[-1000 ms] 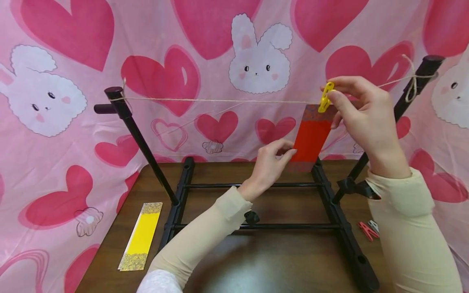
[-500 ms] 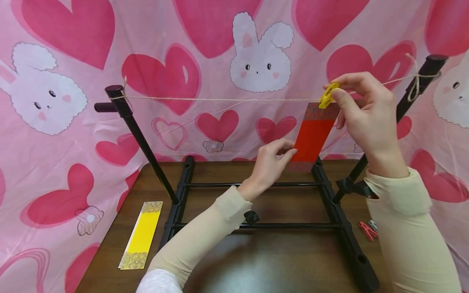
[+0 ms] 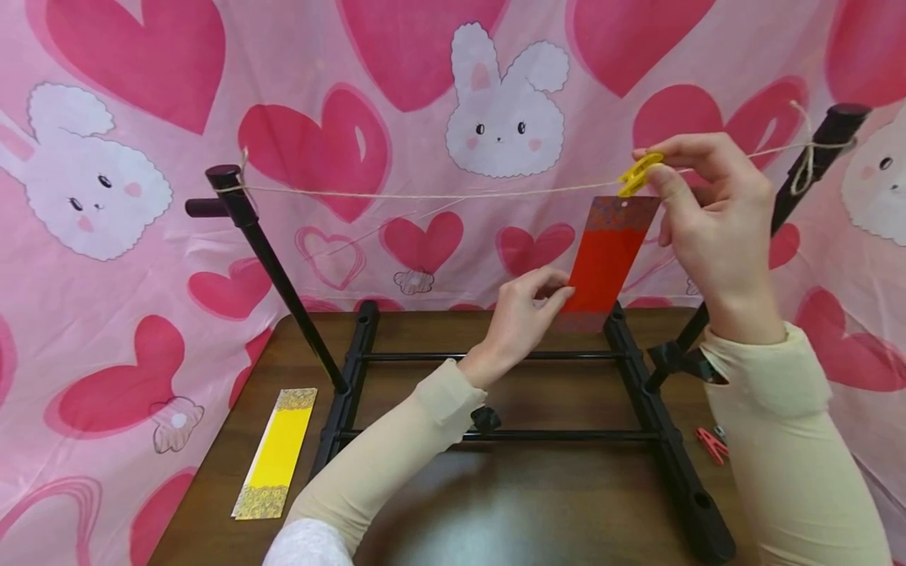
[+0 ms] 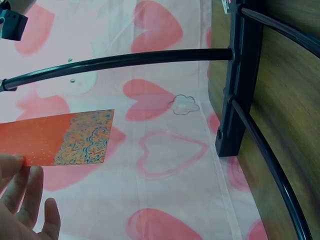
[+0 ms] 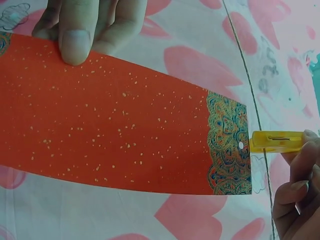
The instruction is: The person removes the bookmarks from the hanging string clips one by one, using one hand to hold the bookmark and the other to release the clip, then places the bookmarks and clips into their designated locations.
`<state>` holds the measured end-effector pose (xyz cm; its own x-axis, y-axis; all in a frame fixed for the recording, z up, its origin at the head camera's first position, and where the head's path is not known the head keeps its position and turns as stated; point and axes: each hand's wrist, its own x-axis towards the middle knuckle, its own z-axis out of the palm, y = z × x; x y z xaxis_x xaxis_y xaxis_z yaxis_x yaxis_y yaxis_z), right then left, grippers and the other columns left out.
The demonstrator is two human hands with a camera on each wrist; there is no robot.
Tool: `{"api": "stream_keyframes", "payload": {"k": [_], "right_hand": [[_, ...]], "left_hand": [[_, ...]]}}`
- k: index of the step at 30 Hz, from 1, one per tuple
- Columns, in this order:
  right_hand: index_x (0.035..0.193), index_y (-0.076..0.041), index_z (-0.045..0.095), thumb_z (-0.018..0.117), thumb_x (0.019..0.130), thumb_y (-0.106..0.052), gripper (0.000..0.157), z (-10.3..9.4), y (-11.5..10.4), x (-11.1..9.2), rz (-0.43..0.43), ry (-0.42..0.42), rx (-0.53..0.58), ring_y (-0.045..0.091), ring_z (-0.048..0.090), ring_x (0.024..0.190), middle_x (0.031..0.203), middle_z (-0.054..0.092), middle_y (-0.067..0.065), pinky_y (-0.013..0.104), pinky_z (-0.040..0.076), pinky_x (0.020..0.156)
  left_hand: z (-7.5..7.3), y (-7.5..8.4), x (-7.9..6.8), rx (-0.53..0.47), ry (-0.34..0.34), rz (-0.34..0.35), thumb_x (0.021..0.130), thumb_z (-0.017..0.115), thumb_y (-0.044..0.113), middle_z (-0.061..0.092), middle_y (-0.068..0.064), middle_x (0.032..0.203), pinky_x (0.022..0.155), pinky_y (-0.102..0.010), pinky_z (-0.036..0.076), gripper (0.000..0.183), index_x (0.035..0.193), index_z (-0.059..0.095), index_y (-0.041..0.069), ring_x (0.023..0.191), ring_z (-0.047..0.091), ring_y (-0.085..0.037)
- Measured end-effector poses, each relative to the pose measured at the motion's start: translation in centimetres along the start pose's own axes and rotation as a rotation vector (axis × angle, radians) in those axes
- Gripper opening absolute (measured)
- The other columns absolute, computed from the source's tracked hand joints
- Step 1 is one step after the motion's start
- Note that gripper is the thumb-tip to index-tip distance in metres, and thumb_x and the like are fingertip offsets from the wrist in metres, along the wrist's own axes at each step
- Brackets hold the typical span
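A red card (image 3: 605, 267) with patterned bands at both ends hangs tilted below the string (image 3: 425, 196). My left hand (image 3: 520, 318) pinches its left edge between thumb and fingers. In the right wrist view, gold flecks and a small hole near the top edge show on the card (image 5: 125, 125). My right hand (image 3: 725, 212) pinches a yellow clothespin (image 3: 640, 174) at the string. The clothespin's tip (image 5: 255, 141) meets the card's top edge beside the hole; whether it grips the card cannot be told. The left wrist view shows the card's lower end (image 4: 85, 139) beyond the fingers.
Black posts (image 3: 265, 259) on a frame carry the string; the right post (image 3: 814, 169) stands beside my right hand. A yellow card (image 3: 279, 452) lies on the table at left. A red clothespin (image 3: 713, 446) lies at right, another partly hidden by the sleeve.
My right hand has risen slightly and moved right, tilting the yellow clothespin flatter. The clothespin has slid up from overlapping the card to its top edge. My left hand has stayed nearly still.
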<state>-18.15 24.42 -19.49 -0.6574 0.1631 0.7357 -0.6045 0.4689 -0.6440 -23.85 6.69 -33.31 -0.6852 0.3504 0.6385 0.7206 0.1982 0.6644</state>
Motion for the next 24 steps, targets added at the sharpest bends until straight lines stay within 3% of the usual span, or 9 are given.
{"api": "stream_keyframes", "payload": {"k": [7,14,24], "right_hand": [[0.125,-0.004,0.071,0.067,0.101,-0.008,0.025,0.17,-0.04,-0.15,-0.062,0.026,0.026,0.011,0.049,0.054,0.121,0.075,0.002,0.015,0.046,0.055],[0.125,-0.005,0.071,0.066,0.101,-0.009,0.025,0.24,0.18,-0.14,-0.158,0.075,-0.019,0.007,0.053,0.056,0.119,0.075,0.003,0.015,0.045,0.054],[0.122,-0.002,0.072,0.068,0.1,-0.007,0.023,-0.15,-0.49,-0.97,-0.118,0.116,0.03,0.007,0.051,0.052,0.113,0.075,0.007,0.015,0.042,0.051]], "left_hand": [[-0.02,-0.01,-0.17,-0.006,0.006,0.002,0.097,0.074,0.009,0.077,-0.009,0.104,0.088,-0.015,0.053,0.016,0.112,0.074,0.002,0.09,0.068,-0.016],[-0.08,0.03,-0.45,-0.016,-0.008,0.0,0.097,0.074,0.009,0.076,-0.009,0.104,0.087,-0.017,0.055,0.016,0.112,0.074,0.003,0.09,0.069,-0.015],[-0.36,0.19,-1.01,-0.034,-0.02,-0.03,0.097,0.074,0.008,0.076,-0.008,0.102,0.086,-0.018,0.057,0.014,0.11,0.074,0.003,0.09,0.07,-0.014]]}}
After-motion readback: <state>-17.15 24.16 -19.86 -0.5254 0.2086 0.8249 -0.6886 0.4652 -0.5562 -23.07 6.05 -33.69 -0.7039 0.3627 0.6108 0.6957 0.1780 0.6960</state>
